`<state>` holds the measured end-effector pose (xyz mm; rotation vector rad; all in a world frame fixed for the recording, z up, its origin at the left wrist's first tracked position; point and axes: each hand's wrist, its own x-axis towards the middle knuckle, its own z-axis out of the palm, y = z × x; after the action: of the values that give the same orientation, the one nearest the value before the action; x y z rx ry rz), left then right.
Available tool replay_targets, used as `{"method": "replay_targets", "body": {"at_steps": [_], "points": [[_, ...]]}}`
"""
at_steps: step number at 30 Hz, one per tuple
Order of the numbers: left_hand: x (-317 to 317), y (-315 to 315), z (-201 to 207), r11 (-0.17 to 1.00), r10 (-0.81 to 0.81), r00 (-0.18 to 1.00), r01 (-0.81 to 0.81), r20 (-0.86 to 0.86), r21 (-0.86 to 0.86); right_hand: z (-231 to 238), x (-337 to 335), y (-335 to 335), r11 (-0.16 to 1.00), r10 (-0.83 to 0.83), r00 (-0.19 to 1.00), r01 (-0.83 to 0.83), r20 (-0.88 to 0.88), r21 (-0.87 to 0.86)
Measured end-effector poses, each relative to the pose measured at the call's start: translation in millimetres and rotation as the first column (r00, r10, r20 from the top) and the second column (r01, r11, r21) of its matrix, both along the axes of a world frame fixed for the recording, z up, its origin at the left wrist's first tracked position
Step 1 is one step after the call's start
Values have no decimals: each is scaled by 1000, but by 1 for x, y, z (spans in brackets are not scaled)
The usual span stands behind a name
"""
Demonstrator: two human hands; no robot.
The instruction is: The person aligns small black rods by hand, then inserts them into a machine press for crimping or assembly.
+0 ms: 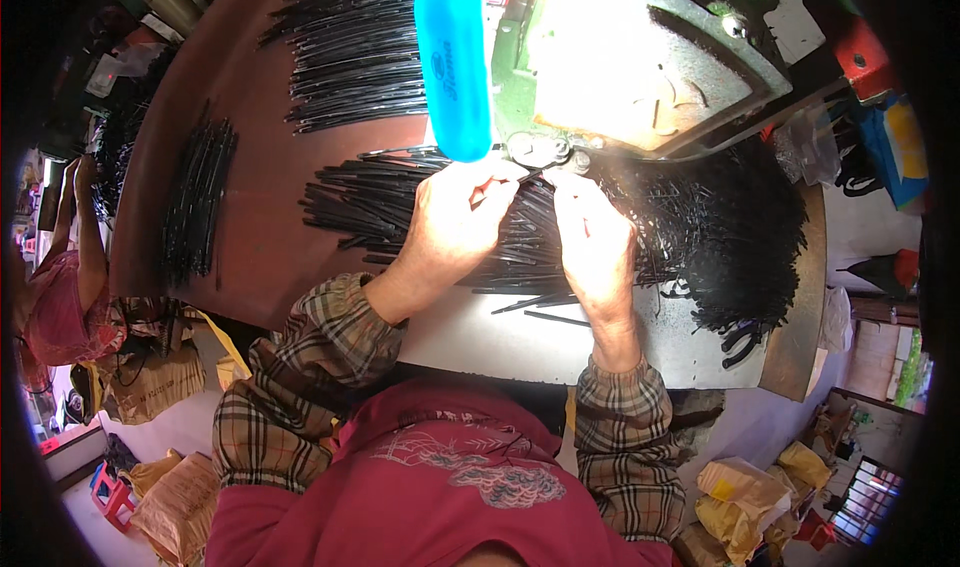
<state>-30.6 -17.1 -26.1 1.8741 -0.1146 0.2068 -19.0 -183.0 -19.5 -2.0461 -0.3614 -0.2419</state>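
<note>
In front of a green machine's round metal parts [540, 150], my two hands come close together. A short thin black strip [535, 176] runs between their fingertips. My left hand [455, 217] pinches its left end, the fingers closed. The fingers of my right hand [597, 242] are closed at the other end. Below and around my hands lies a spread of black strips [370, 202]. A heap of curled black pieces [740, 247] sits to the right of my right hand. A bright blue rounded piece [455, 77] stands just above my left hand.
The green machine [515, 97] has a brightly lit metal plate [610, 77]. Bundles of black strips lie at the back [355, 57] and far left [200, 202] of the brown tabletop [260, 167]. Paper sacks [180, 502] stand on the floor; another person [75, 287] is at the left.
</note>
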Motion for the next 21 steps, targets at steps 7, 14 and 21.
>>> {"method": "replay_targets", "body": {"at_steps": [7,14,21], "points": [[0,0,-1,1000,-2,999,0,52,28,-6,3,-1,999,-10,998,13,-55,41],[5,1,-6,999,-23,995,27,93,-43,-18,14,-4,994,-8,998,1,63,108],[15,-1,4,991,-57,971,28,234,128,-22,23,-7,978,-13,992,-14,128,207]]}}
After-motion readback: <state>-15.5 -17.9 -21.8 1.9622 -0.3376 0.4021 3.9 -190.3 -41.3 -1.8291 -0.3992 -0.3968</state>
